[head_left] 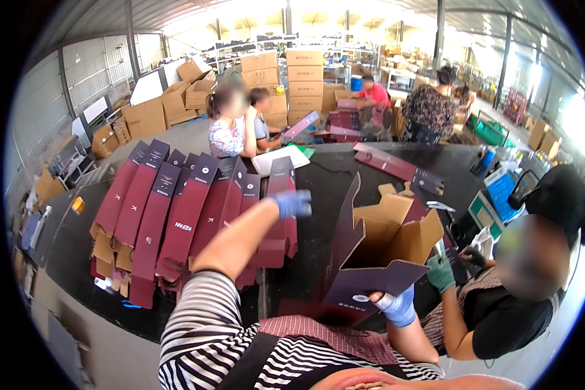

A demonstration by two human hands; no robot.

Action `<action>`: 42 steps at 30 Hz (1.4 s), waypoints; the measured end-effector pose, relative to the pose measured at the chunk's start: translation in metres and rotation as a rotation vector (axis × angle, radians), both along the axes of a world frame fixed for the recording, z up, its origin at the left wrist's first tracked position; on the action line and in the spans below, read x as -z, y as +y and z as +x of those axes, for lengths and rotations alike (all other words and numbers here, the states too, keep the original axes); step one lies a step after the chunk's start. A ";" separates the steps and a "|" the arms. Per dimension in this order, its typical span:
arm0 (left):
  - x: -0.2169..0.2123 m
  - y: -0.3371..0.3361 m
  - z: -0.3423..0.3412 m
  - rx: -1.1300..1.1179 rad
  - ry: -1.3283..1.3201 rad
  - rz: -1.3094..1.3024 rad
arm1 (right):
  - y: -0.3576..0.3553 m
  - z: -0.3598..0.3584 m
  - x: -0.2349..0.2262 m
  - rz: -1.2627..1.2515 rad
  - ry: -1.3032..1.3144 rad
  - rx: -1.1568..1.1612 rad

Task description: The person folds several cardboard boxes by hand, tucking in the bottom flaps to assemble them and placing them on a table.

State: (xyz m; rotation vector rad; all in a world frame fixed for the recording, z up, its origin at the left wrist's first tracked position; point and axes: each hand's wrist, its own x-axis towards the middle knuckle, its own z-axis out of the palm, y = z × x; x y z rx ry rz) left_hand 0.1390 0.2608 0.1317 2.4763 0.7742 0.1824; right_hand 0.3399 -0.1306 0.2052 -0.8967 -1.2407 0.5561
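Faces a wide black table [325, 188], with a heap of maroon boxes [175, 221] along its left side. Holds an open box [378, 278], mouth up, at the near edge, right of the heap. Grips its near side in the right hand [398, 307]. Stretches the left hand [294, 204] over the heap's right end with fingers straightened; cannot tell whether touching.
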 end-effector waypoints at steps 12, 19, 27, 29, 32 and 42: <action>0.222 -0.293 -0.133 -0.246 0.435 -0.117 | -0.015 -0.002 0.005 0.028 -0.112 -0.018; 0.166 -0.252 -0.115 -0.286 0.315 -0.230 | -0.028 0.012 0.003 0.105 -0.133 0.018; -0.065 -0.042 -0.026 -0.428 0.195 0.334 | -0.025 0.013 0.011 0.076 -0.079 0.055; -0.090 0.042 -0.050 -0.626 0.280 0.456 | -0.019 0.003 0.009 0.034 -0.097 -0.047; -0.144 0.115 -0.053 -0.677 0.532 0.570 | -0.012 -0.011 0.005 0.107 0.005 -0.042; -0.219 0.117 -0.025 -0.772 0.396 0.343 | 0.004 0.006 0.026 -0.062 -0.040 -0.005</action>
